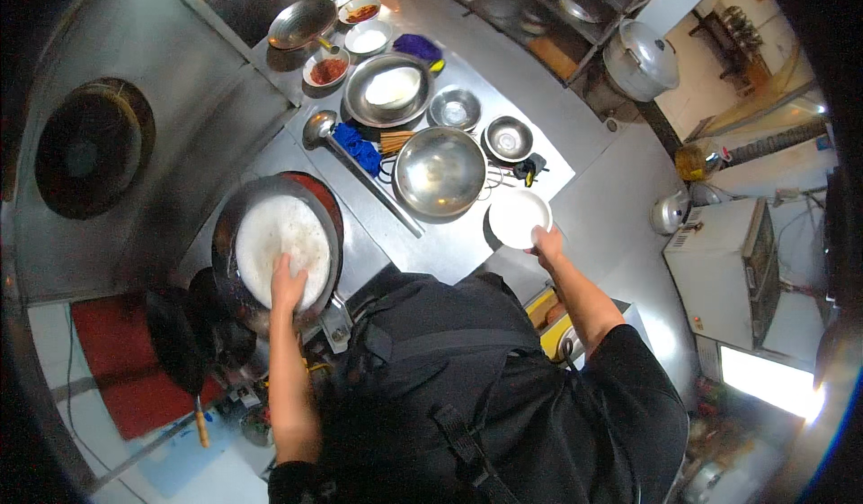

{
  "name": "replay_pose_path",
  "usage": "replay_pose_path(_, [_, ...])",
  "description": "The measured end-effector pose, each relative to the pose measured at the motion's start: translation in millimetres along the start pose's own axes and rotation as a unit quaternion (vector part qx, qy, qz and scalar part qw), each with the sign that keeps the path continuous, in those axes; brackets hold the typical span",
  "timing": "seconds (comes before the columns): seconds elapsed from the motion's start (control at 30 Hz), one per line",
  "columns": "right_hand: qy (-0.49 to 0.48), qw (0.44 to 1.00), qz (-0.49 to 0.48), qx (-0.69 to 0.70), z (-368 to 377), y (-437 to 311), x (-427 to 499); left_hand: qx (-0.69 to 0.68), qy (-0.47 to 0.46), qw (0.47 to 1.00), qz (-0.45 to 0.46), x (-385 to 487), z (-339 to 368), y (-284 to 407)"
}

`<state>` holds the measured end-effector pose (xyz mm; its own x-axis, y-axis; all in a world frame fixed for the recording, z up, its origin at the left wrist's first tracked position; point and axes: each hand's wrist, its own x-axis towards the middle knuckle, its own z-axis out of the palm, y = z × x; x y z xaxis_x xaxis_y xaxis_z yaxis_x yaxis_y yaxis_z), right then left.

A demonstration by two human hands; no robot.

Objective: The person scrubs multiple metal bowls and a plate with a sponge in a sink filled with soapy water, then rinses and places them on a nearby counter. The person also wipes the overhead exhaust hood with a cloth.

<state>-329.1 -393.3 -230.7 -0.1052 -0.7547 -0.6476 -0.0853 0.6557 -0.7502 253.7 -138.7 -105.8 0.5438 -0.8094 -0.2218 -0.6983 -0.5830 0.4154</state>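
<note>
On the left, a dark wok (232, 234) holds a broad, round white sheet or layer (273, 231) with brown specks, whose material I cannot tell. My left hand (288, 287) reaches over its near part, thumb apart from the fingers; it seems to touch the white surface. Near the right end of the steel worktop (445, 248), my right hand (547, 244) grips the rim of a white bowl (518, 215). The bowl's inside looks plain white. Left of it stands a large steel bowl (440, 170).
A long-handled ladle (367, 177) and a blue cloth (357, 148) lie between wok and bowls. Behind are small steel bowls (509, 138), a basin (350, 103) with white contents, a bowl of red seasoning (328, 72) and a strainer (302, 24). A lidded pot (640, 62) stands far right.
</note>
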Motion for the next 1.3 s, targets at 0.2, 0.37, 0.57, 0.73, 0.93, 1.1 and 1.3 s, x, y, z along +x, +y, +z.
replay_pose_path(0.2, [0.036,0.997,-0.006,0.067,37.6,-1.4,48.2,-0.043,0.001,0.999,-0.024,5.1,-0.8,3.9])
replay_pose_path(0.37, [-0.069,0.974,0.074,0.202,64.5,-8.2,50.6,-0.038,0.017,0.997,-0.064,0.6,0.2,9.2])
replay_pose_path(0.57, [-0.353,0.882,0.256,0.177,133.6,-4.6,11.2,-0.031,0.027,0.998,-0.043,2.1,5.3,15.1])
replay_pose_path(0.73, [-0.132,0.974,0.1,0.158,205.8,-20.4,20.0,-0.035,0.036,0.998,-0.029,4.3,5.7,14.2])
replay_pose_path(0.93, [-0.123,0.991,-0.022,0.05,176.4,-21.2,7.1,0.043,0.029,0.997,-0.055,-1.5,7.4,16.1])
replay_pose_path(1.1, [-0.096,0.983,-0.101,0.116,160.3,-32.7,-35.7,0.007,0.021,0.996,-0.085,-10.2,-2.9,18.7])
replay_pose_path(1.3, [-0.13,0.966,-0.201,0.098,148.5,-94.5,-103.9,-0.055,-0.001,0.996,-0.063,-1.0,3.7,-44.3])
